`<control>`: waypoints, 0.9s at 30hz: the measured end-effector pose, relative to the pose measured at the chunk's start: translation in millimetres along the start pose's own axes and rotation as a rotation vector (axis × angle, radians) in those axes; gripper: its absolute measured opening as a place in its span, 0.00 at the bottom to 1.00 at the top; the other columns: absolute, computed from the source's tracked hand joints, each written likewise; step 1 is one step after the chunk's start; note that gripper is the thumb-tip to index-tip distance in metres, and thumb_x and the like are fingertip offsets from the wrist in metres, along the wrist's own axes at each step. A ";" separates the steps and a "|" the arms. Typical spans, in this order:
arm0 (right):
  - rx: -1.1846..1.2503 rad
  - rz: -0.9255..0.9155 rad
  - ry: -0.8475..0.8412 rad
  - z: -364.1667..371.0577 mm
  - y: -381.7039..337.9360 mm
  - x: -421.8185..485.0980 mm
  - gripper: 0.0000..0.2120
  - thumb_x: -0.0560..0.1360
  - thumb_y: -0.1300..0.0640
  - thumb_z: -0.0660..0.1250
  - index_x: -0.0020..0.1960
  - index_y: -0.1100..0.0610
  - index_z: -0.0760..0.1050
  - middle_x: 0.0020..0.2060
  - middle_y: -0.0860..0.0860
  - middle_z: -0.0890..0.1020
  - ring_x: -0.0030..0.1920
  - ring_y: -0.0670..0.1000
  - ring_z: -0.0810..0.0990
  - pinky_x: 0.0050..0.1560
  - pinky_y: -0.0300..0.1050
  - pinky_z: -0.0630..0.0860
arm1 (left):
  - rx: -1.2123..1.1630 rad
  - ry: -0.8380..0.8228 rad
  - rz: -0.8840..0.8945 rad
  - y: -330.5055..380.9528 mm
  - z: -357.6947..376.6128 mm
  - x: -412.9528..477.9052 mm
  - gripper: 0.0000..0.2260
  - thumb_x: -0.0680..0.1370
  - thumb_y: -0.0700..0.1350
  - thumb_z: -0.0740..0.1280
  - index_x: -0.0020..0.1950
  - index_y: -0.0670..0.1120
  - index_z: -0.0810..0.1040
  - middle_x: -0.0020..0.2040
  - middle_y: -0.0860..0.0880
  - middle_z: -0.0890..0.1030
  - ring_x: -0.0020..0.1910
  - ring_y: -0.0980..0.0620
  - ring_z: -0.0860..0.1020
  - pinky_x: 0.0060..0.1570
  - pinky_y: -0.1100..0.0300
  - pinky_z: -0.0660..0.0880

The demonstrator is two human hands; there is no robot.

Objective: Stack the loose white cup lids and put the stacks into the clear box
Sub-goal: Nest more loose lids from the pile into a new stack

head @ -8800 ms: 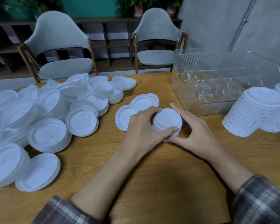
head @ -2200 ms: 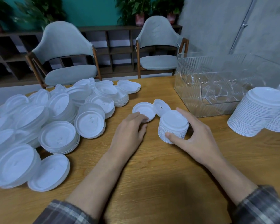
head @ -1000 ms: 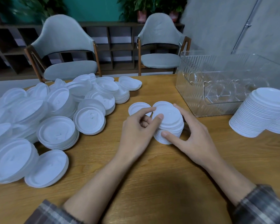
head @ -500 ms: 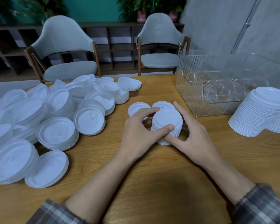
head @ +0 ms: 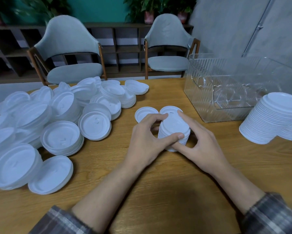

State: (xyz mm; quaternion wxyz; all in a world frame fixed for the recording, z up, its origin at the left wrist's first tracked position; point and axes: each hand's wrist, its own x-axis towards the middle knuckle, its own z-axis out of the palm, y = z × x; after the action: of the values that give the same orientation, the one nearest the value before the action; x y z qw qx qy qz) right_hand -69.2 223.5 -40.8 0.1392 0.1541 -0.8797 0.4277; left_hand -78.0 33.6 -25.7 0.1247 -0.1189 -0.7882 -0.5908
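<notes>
Head view: hands [head: 142,141] [head: 201,146] around lid stack [head: 174,125]

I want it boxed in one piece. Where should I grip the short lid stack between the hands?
Probably its side wall, low down, from left and right together, much as the left hand and right hand cup it. The short lid stack stands upright, so a top grip would likely lift only a few lids.
</notes>
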 end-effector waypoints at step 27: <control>0.017 0.029 0.037 -3.3 2.1 -1.8 0.38 0.70 0.40 0.78 0.77 0.39 0.69 0.65 0.37 0.77 0.69 0.40 0.74 0.66 0.36 0.71 | 0.626 -0.020 0.085 -43.4 -27.0 19.0 0.06 0.80 0.43 0.72 0.56 0.45 0.84 0.60 0.51 0.82 0.59 0.51 0.80 0.60 0.55 0.76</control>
State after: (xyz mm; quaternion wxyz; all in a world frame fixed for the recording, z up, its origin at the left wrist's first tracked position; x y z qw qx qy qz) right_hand -68.0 227.7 -41.1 0.1480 0.1346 -0.8755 0.4397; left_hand -108.9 -3.5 -51.1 0.1720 -0.1134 -0.9273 -0.3126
